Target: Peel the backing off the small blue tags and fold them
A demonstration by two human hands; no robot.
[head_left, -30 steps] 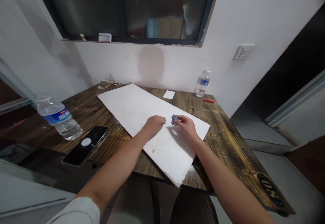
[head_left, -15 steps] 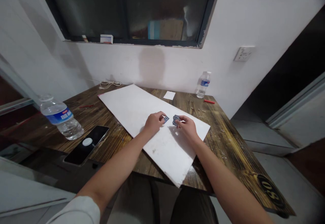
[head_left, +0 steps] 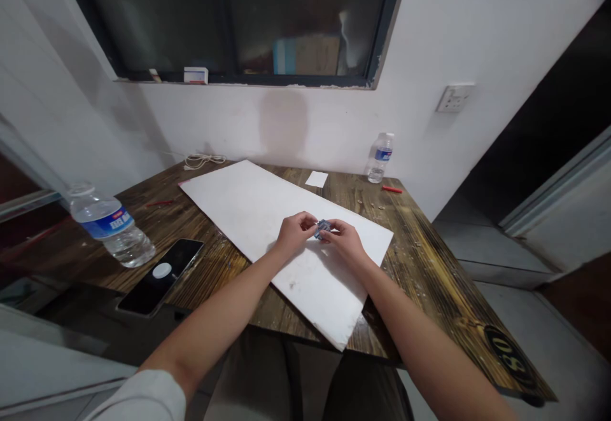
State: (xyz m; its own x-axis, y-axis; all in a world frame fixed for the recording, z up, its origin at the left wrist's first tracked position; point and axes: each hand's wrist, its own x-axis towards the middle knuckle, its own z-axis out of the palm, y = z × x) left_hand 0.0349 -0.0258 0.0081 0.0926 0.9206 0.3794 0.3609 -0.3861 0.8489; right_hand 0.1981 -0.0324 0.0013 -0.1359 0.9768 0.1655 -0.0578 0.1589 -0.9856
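Both hands meet over a white foam board (head_left: 267, 217) lying on a dark wooden table (head_left: 420, 262). Left hand (head_left: 294, 232) and right hand (head_left: 346, 241) pinch a small blue piece (head_left: 323, 229) from either side, fingers narrow, fingertips on it; what it is, too small to tell. It sits in the air just above the board, held between both hands, wrists resting low near the board, which gives a flat pale backing. A phone (head_left: 160, 276) and water bottle (head_left: 111, 231) sit off the board, left, out of the arms' way.
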